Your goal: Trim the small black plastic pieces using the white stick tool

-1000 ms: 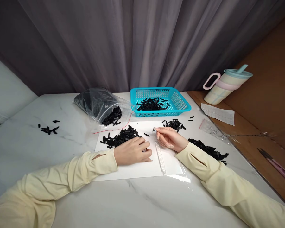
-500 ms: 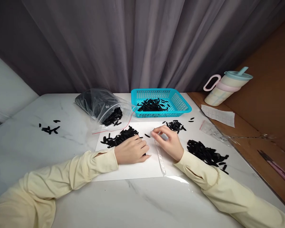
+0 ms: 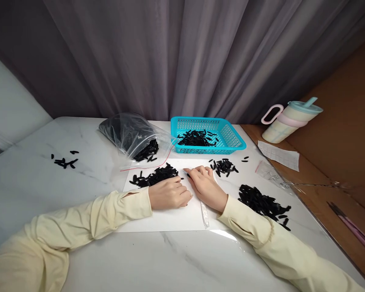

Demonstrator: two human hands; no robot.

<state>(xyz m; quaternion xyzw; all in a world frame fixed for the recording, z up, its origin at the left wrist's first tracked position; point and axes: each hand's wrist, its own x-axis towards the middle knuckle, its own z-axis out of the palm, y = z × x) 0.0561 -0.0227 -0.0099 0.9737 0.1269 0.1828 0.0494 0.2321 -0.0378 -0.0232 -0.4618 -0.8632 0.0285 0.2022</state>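
Note:
My left hand (image 3: 171,193) rests on the white sheet (image 3: 158,221) with its fingers curled; a dark speck shows at the fingertips, but what they hold is mostly hidden. Just behind it lies a heap of small, slim black pieces (image 3: 158,176). My right hand (image 3: 207,187) is closed, its thumb and index finger at one small black piece (image 3: 188,175) between the two hands. Beneath the right wrist, a narrow clear plastic strip (image 3: 205,215) runs along the sheet. A smaller black pile (image 3: 224,166) sits beyond the right hand.
A clear zip bag (image 3: 129,136) of black pieces lies at the back, beside a turquoise basket (image 3: 203,150) holding more. Another black heap (image 3: 263,202) is right of my right wrist. Farther right are a tumbler (image 3: 287,123), a paper slip (image 3: 278,155) and scissors (image 3: 353,229).
My right hand has shifted left and its fingers have closed over the loose black piece that lay on the sheet. The left hand has barely moved; the camera view has tilted slightly.

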